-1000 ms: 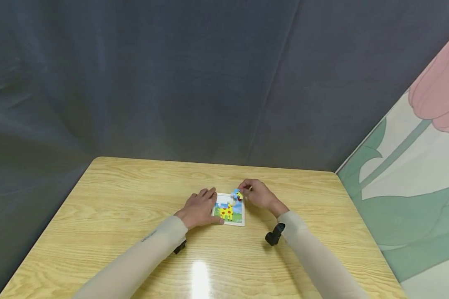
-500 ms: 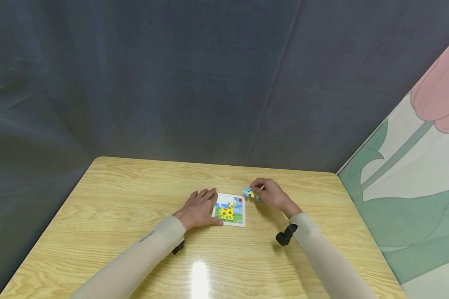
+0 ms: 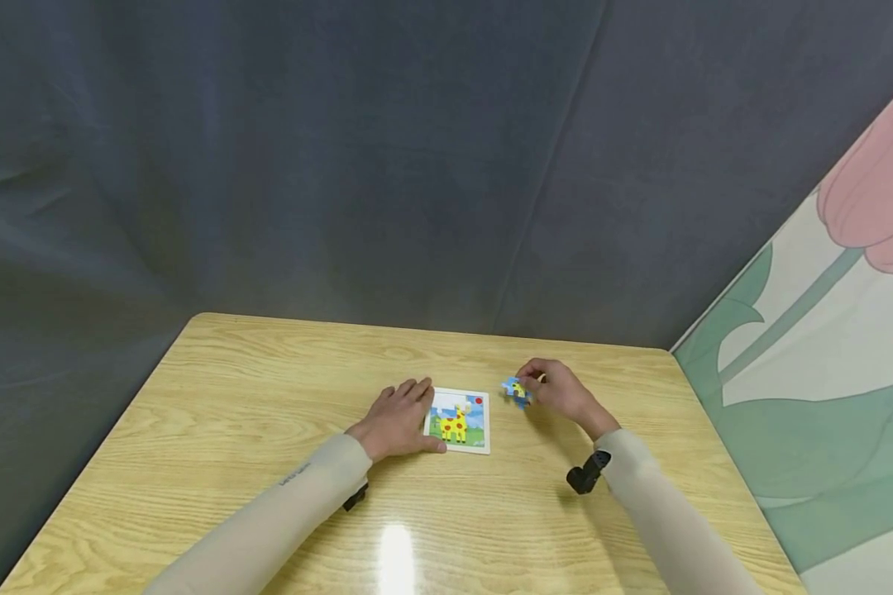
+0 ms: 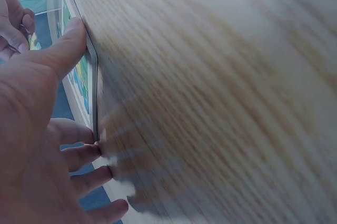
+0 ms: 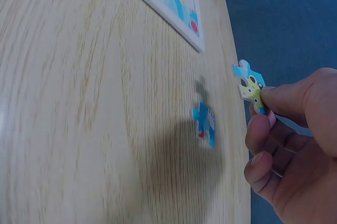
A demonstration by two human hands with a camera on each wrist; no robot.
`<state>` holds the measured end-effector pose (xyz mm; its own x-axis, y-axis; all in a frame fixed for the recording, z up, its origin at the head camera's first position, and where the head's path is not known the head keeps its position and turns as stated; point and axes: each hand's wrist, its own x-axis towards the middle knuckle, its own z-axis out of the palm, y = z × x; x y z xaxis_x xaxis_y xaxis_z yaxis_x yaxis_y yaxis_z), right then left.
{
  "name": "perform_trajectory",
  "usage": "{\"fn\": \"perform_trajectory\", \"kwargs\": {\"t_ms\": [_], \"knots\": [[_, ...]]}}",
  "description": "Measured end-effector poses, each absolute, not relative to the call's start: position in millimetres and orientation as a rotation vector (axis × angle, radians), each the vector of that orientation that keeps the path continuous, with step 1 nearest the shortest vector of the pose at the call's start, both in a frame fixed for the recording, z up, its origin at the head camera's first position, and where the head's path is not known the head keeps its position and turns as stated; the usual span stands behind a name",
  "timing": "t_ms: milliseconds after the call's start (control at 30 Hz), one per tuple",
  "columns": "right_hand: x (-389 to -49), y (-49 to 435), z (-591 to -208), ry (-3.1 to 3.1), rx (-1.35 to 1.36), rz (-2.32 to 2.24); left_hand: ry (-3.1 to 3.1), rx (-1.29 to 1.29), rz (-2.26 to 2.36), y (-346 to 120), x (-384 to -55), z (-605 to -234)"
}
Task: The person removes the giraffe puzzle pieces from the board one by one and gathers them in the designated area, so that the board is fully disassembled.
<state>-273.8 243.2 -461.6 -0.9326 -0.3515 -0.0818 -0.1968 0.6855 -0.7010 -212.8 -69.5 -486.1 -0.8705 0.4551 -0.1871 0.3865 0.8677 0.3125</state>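
A square giraffe puzzle (image 3: 454,426) lies in its white frame (image 3: 489,434), with a bare white strip along its upper part. My left hand (image 3: 400,420) rests spread at the frame's left side; in the left wrist view the thumb (image 4: 68,47) reaches over the frame's edge and the fingertips touch the side. To the right of the frame, my right hand (image 3: 561,391) pinches a puzzle piece (image 5: 254,88) between thumb and forefinger. It carries a yellow giraffe face on blue and is held above the table. Below it lies a second puzzle piece (image 5: 205,124), blue with some red.
The wooden table (image 3: 283,364) ends at a far edge against a dark curtain (image 3: 387,165). A wall painted with a pink flower (image 3: 874,182) stands along the right side. A bright light reflection (image 3: 397,558) shows on the near tabletop.
My right hand has moved right, away from the frame's upper right corner, carrying the giraffe-face piece, and now holds it over the loose piece. The left hand has stayed in place.
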Motion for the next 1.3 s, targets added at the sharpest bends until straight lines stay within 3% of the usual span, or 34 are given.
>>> {"fn": "perform_trajectory", "kwargs": {"t_ms": [1300], "knots": [[-270.0,291.5,-477.4,2.747,-0.324,-0.939,2.79,0.631,0.373,-68.6,-213.3,-489.1]]}}
